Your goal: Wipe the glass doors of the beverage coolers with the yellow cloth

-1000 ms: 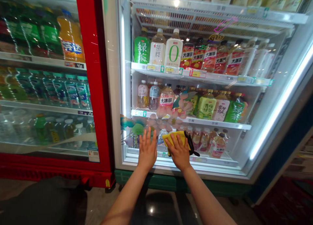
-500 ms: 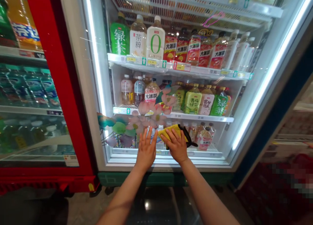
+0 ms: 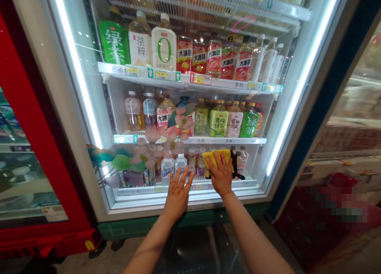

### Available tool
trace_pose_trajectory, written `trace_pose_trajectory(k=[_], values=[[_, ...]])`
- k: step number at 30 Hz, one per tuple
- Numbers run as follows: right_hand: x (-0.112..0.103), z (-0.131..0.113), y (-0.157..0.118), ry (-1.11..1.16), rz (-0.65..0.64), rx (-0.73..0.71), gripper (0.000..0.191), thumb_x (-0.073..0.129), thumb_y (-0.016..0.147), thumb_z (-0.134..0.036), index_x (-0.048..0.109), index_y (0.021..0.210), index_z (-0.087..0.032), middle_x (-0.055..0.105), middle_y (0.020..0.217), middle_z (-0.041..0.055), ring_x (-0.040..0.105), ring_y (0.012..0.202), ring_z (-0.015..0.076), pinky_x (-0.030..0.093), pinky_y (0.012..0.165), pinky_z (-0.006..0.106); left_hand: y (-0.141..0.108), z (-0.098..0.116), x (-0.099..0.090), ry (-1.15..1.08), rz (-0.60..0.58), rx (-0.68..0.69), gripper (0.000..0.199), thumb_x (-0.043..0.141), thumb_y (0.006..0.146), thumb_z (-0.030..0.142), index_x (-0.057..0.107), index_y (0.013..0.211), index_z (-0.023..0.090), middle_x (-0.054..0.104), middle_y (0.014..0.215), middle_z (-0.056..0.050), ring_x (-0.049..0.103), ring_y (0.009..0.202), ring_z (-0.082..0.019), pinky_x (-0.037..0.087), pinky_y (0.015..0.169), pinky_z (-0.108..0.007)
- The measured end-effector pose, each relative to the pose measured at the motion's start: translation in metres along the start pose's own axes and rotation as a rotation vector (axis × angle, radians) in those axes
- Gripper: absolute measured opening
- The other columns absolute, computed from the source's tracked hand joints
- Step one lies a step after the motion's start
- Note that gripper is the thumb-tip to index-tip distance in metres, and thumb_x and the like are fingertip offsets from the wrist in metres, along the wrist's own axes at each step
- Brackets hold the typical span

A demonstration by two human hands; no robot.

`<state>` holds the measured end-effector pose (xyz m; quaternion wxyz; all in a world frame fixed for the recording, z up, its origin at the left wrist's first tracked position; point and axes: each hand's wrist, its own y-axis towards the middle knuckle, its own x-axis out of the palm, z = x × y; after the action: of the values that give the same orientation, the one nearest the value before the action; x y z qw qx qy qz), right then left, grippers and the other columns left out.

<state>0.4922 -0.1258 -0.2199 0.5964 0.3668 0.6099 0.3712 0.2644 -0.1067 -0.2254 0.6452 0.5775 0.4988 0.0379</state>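
Note:
My right hand (image 3: 222,175) holds a yellow cloth (image 3: 213,156) with black edging flat against the glass door of a lit drinks fridge, its fingers spread over the fabric. A black loop (image 3: 239,177) hangs at the cloth's right corner. To the left, my left hand (image 3: 177,194) is open with fingers apart and nothing in it, at the glass in front of the bottom shelf. I cannot tell whether its palm touches the pane. A pink lotus decal with green leaves (image 3: 121,161) decorates the door left of my hands.
Behind the glass stand rows of bottled teas, among them a green bottle (image 3: 114,41), on white shelves (image 3: 190,80). A red-framed fridge (image 3: 44,163) stands on the left. Lit shelving (image 3: 342,147) and a dark red shape (image 3: 300,226) are on the right.
My right hand and the cloth have moved right across the glass, away from my left hand. The gap between my hands has widened. The view has shifted to the right.

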Motion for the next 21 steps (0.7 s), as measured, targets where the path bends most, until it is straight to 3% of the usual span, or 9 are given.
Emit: trace_pose_trajectory(k=[3,6,8,10,13,17,19,21], values=[[-0.002,0.015,0.011,0.016,0.118,0.221,0.068,0.047,0.094,-0.013,0.035,0.158,-0.032,0.025,0.169,0.0091,0.01,0.158,0.031,0.013,0.122,0.069,-0.005,0.008,0.006,-0.001,-0.056,0.068,0.089,0.052,0.084,0.004,0.017,0.163,0.021,0.015,0.171,-0.01,0.006,0.159,-0.03,0.018,0.128,-0.055],[0.006,0.004,-0.008,0.0,0.217,0.388,0.071,0.044,0.097,-0.017,0.02,0.164,-0.025,0.012,0.172,0.0149,0.002,0.159,0.0338,0.016,0.119,0.073,-0.009,0.014,0.01,-0.011,-0.091,0.113,0.089,0.053,0.08,0.004,0.023,0.162,0.019,0.019,0.17,-0.009,0.005,0.159,-0.029,0.013,0.129,-0.053],[0.01,-0.01,-0.02,-0.006,0.146,0.335,0.074,0.046,0.096,-0.014,0.019,0.164,-0.026,0.008,0.172,0.0143,-0.002,0.159,0.0346,0.016,0.119,0.073,-0.01,0.017,0.012,-0.026,-0.095,0.145,0.088,0.053,0.079,0.005,0.027,0.161,0.018,0.02,0.17,-0.009,0.004,0.159,-0.029,0.008,0.129,-0.051],[0.007,-0.016,-0.02,0.004,0.01,0.191,0.075,0.049,0.092,-0.009,0.028,0.161,-0.032,0.012,0.172,0.0094,0.0,0.159,0.0334,0.016,0.121,0.071,-0.007,0.02,0.013,-0.046,-0.084,0.173,0.085,0.053,0.079,0.008,0.03,0.16,0.016,0.021,0.17,-0.009,0.003,0.159,-0.028,0.005,0.13,-0.05],[-0.008,0.005,-0.007,0.01,-0.122,0.075,0.073,0.05,0.091,-0.007,0.038,0.156,-0.039,0.019,0.171,0.0031,0.006,0.159,0.0296,0.015,0.124,0.065,0.003,0.023,0.016,-0.069,-0.061,0.203,0.081,0.053,0.08,0.009,0.034,0.159,0.014,0.025,0.169,-0.01,0.002,0.159,-0.028,0.001,0.129,-0.051],[-0.018,0.05,-0.017,-0.046,-0.05,0.349,0.069,0.04,0.099,-0.016,0.02,0.163,-0.029,0.006,0.173,0.0093,0.003,0.159,0.0321,0.022,0.121,0.066,0.016,0.023,0.019,-0.071,-0.057,0.22,0.08,0.052,0.081,0.007,0.034,0.158,0.016,0.027,0.168,-0.009,0.005,0.159,-0.026,0.003,0.13,-0.05],[-0.013,0.053,-0.034,-0.073,-0.007,0.467,0.07,0.038,0.1,-0.019,0.011,0.165,-0.025,-0.001,0.173,0.0125,0.001,0.159,0.0344,0.026,0.119,0.067,0.022,0.023,0.019,-0.073,-0.058,0.248,0.08,0.051,0.081,0.006,0.034,0.159,0.016,0.027,0.168,-0.009,0.005,0.159,-0.026,0.004,0.13,-0.051],[-0.007,0.045,-0.041,-0.071,-0.026,0.415,0.072,0.042,0.098,-0.017,0.013,0.164,-0.025,-0.003,0.173,0.0123,0.001,0.159,0.0354,0.027,0.118,0.067,0.027,0.023,0.02,-0.074,-0.049,0.269,0.08,0.051,0.081,0.007,0.033,0.159,0.015,0.027,0.168,-0.01,0.005,0.159,-0.026,0.005,0.13,-0.051]])
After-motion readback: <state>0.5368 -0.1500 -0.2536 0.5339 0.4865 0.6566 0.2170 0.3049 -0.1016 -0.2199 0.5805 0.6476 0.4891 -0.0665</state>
